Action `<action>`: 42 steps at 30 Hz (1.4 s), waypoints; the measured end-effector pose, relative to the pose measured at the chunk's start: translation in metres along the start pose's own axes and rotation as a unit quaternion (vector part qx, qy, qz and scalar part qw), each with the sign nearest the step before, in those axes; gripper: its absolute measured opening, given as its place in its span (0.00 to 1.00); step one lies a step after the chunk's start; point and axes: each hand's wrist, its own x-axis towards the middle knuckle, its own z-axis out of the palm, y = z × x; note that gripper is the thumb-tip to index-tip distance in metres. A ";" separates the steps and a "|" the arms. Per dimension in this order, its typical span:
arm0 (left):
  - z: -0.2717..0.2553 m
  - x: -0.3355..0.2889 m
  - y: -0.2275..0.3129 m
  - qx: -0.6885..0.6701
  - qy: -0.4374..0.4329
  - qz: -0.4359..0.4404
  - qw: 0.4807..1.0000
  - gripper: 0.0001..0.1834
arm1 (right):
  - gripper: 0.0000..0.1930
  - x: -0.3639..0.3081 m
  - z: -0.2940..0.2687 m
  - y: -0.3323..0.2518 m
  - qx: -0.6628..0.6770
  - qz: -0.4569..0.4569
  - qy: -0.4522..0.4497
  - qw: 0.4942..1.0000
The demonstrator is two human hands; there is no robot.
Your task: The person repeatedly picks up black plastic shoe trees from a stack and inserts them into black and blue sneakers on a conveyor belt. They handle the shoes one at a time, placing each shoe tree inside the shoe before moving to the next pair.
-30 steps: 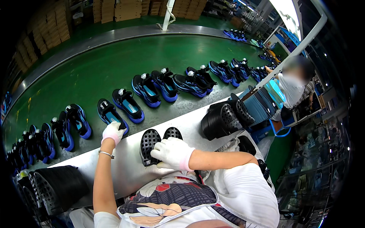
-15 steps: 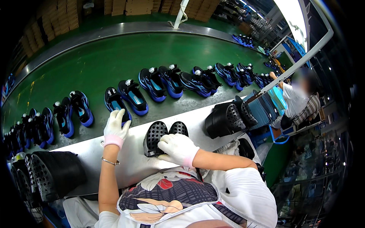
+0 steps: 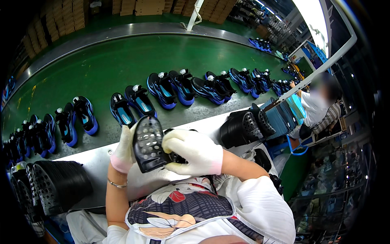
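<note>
My left hand (image 3: 124,152), in a white glove with a pink cuff, grips the left edge of a black perforated toe-shaped shoe insert (image 3: 147,140). The insert is raised and tilted above the white ledge. My right hand (image 3: 195,152), gloved the same way, is curled at its right edge, covering most of a second dark insert (image 3: 174,157). Which of the two the right fingertips press on is partly hidden. Just beyond my left hand stands a black and blue sneaker (image 3: 121,109) with a light blue insole, beside its mate (image 3: 140,101).
More sneakers (image 3: 83,116) line the green work surface (image 3: 122,57) in a long row. Stacks of black inserts lie at left (image 3: 61,185) and right (image 3: 239,128) on the ledge (image 3: 101,162). A co-worker (image 3: 319,107) sits at far right, beyond a white post (image 3: 313,73).
My left hand has left the sneaker's heel and come back to the near insert, which is now lifted and tilted. My right hand has moved slightly up with its fingers at the insert.
</note>
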 end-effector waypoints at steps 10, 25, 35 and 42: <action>-0.009 0.011 -0.003 -0.084 0.123 0.147 0.978 0.19 | 0.28 0.034 0.030 0.031 0.059 0.195 -0.124 0.971; -0.062 0.018 -0.011 0.260 0.321 0.191 0.891 0.25 | 0.20 0.067 0.052 0.059 -0.153 0.188 -0.155 0.958; -0.099 0.028 -0.034 0.663 0.283 0.197 0.665 0.20 | 0.24 0.100 0.034 0.107 -0.149 0.300 -0.266 0.904; -0.106 0.047 -0.039 0.715 0.295 0.082 0.628 0.17 | 0.28 0.159 0.043 0.120 -0.144 0.277 -0.377 0.872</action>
